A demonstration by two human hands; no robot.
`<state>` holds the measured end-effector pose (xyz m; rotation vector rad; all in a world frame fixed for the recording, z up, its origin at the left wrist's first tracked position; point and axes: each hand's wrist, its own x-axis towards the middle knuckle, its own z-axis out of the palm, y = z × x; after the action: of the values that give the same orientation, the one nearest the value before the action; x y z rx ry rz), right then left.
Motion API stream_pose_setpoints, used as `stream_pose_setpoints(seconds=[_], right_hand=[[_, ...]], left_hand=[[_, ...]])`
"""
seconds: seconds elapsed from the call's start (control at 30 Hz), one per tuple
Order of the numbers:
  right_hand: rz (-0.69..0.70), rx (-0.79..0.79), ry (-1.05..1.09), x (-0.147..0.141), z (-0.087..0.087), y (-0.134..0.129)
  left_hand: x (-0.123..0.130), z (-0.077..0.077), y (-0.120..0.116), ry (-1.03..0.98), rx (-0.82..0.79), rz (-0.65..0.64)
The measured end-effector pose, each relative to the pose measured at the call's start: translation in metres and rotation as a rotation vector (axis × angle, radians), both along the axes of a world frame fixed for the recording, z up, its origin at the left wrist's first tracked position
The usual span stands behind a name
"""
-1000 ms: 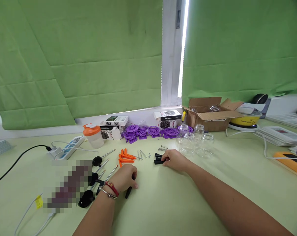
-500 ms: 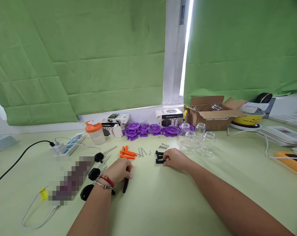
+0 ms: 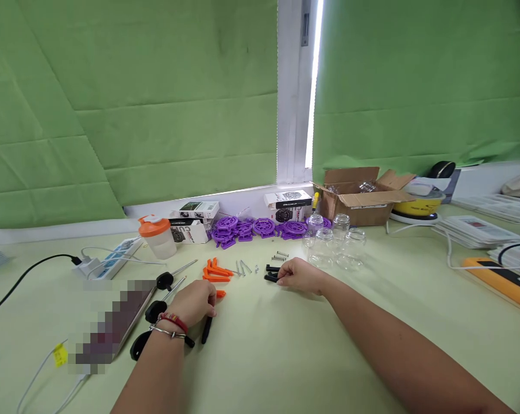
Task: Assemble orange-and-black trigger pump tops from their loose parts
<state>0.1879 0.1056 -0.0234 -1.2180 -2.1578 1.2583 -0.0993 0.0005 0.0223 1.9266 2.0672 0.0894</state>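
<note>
My left hand [image 3: 197,305] is low over the table with its fingers curled together. An orange piece [image 3: 220,294] sticks out beside its fingertips, and a slim black stick [image 3: 207,330] extends below the thumb; what the fingers grip is hidden. My right hand [image 3: 298,275] pinches at a small group of black plastic parts [image 3: 272,268], partly covering them. Between the hands lie several orange angled parts [image 3: 215,269], some screws [image 3: 244,267], tiny metal pieces [image 3: 257,268] and springs [image 3: 280,256]. Black-knobbed metal rods [image 3: 156,310] lie beside my left wrist.
Clear glass jars [image 3: 324,248] stand behind my right hand. Purple plastic discs [image 3: 264,227], small boxes [image 3: 288,206] and an open carton [image 3: 363,201] line the back. An orange-lidded shaker [image 3: 161,241], a power strip [image 3: 119,259] and a pixelated phone-like slab [image 3: 117,322] are at left.
The view has turned slightly right, so everything sits further left. More of the orange piece shows beside my left fingers. Under my right hand, the black parts sit closer together.
</note>
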Motion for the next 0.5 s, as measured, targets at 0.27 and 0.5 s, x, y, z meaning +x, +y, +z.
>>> stream_pose_setpoints(seconds=[0.27,0.5], right_hand=[[0.137,-0.183,0.132,-0.001,0.008,-0.010],[0.284,-0.175,0.193,-0.012,0.015,-0.024]], left_hand=[[0.021,0.008,-0.002,-0.021,0.181,0.054],[0.097,-0.020,0.001,-0.722,0.279,-0.064]])
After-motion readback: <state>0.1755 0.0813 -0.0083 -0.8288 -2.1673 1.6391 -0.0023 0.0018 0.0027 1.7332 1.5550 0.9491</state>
